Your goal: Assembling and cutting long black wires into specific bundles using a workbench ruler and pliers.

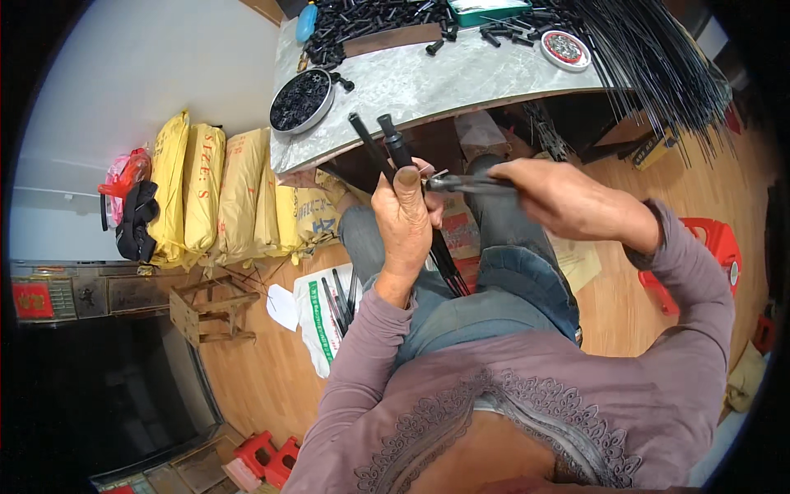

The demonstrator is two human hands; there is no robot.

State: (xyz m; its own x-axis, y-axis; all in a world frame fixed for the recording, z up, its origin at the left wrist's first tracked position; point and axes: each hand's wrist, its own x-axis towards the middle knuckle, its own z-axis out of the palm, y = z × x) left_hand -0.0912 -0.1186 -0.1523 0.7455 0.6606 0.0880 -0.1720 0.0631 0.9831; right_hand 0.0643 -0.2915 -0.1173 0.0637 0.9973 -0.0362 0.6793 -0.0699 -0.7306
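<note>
My left hand [402, 216] is closed around several thin black rods [447, 270], its thumb pressed on top. Two black tubular ends stick up above the fist; the right one, a thicker ribbed cylinder [397, 145], has a flared tip. In my right hand [572, 202] is a pair of pliers [477, 184], its handles blurred by motion. The pliers' jaws lie against the rods beside my left thumb, near a small shiny metal piece. Whether the jaws grip that piece I cannot tell. Below the fist the rods run down between my knees.
Ahead stands a marbled table [403, 90] with heaped black plastic parts [370, 20], a bowl of small black pieces [302, 102], a dish of metal bits [565, 50] and a rod bundle [658, 66]. Yellow sacks [204, 188] lean left; a red stool [709, 239] sits right.
</note>
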